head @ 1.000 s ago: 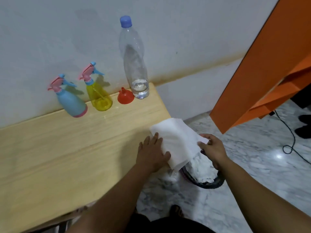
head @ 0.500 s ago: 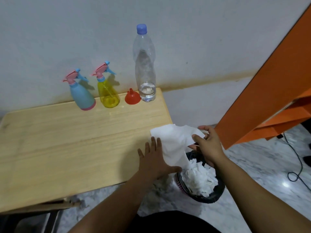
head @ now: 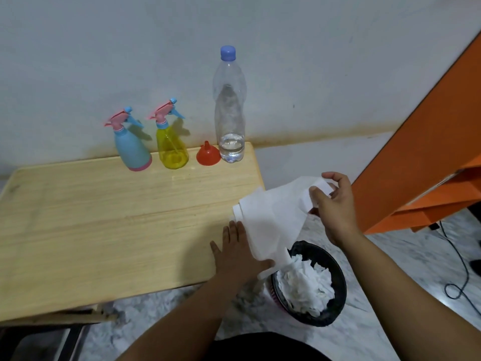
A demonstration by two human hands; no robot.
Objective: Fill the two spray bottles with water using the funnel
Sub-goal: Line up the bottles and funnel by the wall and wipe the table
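Note:
A blue spray bottle (head: 132, 148) and a yellow spray bottle (head: 171, 147), both with pink trigger heads, stand at the back of the wooden table (head: 104, 225). Beside them a red funnel (head: 208, 155) sits mouth down, then a tall clear water bottle (head: 230, 110) with a blue cap and a little water at its bottom. My left hand (head: 238, 252) lies flat on the table's right edge, pinning a white paper towel (head: 276, 217). My right hand (head: 334, 204) pinches the towel's upper corner above a bin.
A black bin (head: 333, 316) full of crumpled white tissue stands on the marble floor just right of the table. An orange wooden structure (head: 421, 152) rises at the right. A black cable (head: 460, 269) runs over the floor. A pale wall backs the table.
My right hand has lifted the towel's corner up and to the right, off the bin. My left hand stays at the table edge. The view has pulled back and shifted left.

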